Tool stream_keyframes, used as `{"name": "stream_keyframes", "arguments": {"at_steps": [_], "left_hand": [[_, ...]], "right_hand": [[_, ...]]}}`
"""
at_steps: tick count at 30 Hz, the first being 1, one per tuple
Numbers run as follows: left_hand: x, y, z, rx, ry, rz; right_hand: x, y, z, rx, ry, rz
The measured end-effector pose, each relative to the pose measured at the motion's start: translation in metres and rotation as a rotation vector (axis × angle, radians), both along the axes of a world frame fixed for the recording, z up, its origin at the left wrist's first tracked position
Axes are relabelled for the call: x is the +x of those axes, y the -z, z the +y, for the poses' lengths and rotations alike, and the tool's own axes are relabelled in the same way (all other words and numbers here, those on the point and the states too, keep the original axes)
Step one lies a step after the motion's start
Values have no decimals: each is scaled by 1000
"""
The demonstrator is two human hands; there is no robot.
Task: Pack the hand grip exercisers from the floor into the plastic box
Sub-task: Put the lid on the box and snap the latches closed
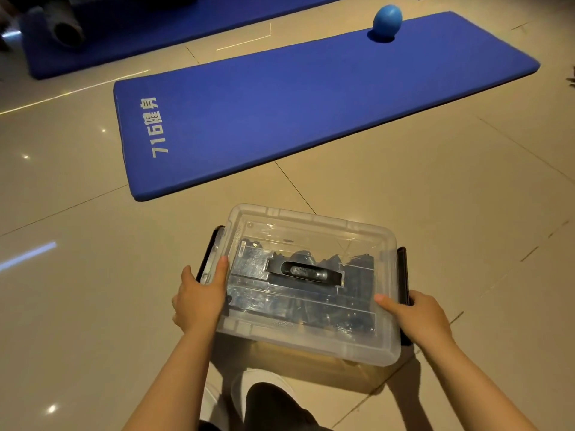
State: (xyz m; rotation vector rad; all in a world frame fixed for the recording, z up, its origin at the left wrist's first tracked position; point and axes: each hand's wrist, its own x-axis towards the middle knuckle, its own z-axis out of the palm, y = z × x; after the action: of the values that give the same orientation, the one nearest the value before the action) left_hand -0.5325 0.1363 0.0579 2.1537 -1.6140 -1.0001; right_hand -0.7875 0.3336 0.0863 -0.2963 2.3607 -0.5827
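Gripping the clear, rectangular plastic box (306,284) at its ends, the left hand (199,298) and right hand (415,315) curl round its rim beside black latches. Lid closed; dark, blurred exercisers (303,272) show through it. Glossy tiled floor (77,290) beneath; matte blue mat (280,104) beyond carries a smooth egg-shaped ball (386,21).

The box (311,284) is clear plastic, rectangular, with its clear lid on and a black handle sunk in the lid's middle. Black latches sit at its left and right ends. It is near, slightly tilted, above the tiled floor. Dark grip exercisers (336,312) show dimly through the lid, piled inside.
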Motion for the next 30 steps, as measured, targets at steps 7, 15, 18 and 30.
{"name": "stream_keyframes", "arguments": {"at_steps": [7, 15, 18, 30], "left_hand": [[-3, -6, 8, -227, 30, -125], [-1, -8, 12, -318, 115, 7], [-2, -11, 12, -307, 171, -27], [-60, -15, 16, -385, 206, -154]], "right_hand": [[24, 5, -5, 150, -200, 309], [39, 26, -8, -70, -53, 367], [41, 20, -9, -60, -89, 398], [3, 37, 21, -322, -61, 325]]}}
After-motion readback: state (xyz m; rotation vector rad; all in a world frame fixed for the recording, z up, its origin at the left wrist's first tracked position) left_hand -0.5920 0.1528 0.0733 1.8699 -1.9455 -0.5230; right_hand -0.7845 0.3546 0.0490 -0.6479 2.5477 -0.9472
